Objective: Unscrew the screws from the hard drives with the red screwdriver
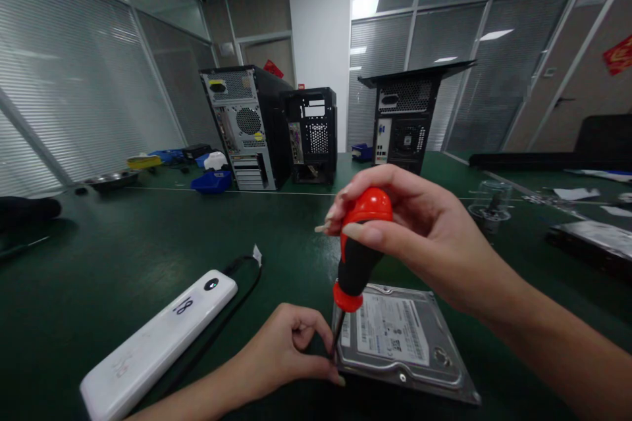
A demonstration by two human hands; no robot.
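The right hand (419,220) grips a screwdriver (359,260), tip at one corner of a hard drive (402,335). The left hand (289,348) curls there, grasp unclear.

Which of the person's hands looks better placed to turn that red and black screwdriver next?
Probably the right hand: it holds the screwdriver by its handle, from above. The left hand is lower, beside the hard drive, near the screwdriver's tip.

I get a fairly dim feed: lamp reflections (366,5) on the glass panels (454,33) beyond the hands (424,223), a highlight topping the screwdriver (359,262), stretched shapes toward the edges.
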